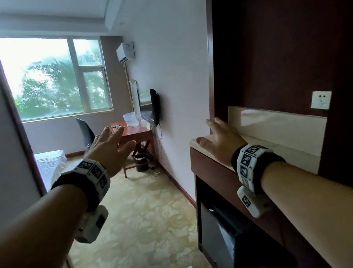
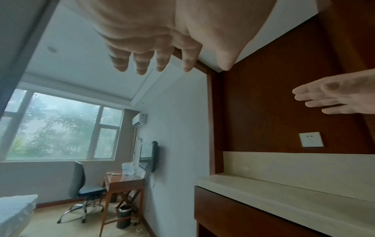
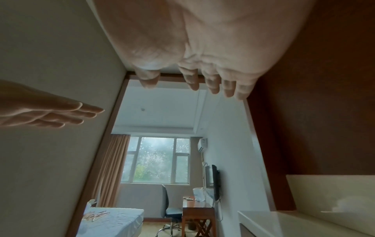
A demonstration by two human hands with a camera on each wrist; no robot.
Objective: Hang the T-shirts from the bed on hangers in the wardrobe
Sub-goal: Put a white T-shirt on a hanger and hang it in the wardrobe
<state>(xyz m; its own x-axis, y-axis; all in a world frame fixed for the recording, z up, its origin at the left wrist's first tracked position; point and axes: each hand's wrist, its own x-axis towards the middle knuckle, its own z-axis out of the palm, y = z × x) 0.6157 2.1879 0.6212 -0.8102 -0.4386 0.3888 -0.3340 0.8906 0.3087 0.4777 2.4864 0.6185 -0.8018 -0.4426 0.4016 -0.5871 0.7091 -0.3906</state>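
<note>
Pale walls and a patterned carpet [image 1: 140, 228] lead from a narrow entry into a bedroom with a wide window [image 1: 53, 75] at the far end. Dark wood panelling [image 1: 296, 43] fills the right side, above a cream-topped table [image 1: 277, 140] with a black compartment [image 1: 229, 230] beneath; what is in it cannot be made out. At far left lies the bed [image 3: 113, 222] under a white cover, with something pale and patterned on it [image 3: 95, 215], too blurred to identify. Beyond it a wooden desk [image 1: 134, 136] carries a clear plastic bag [image 1: 131, 119], contents unclear. Under the desk stands a dark waste bin [image 2: 124, 216]; its inside is hidden. The left hand [image 1: 108, 152] hangs in the air, fingers spread, holding nothing. The right hand [image 1: 223, 140] is flat over the table's end, fingers straight, also holding nothing.
</note>
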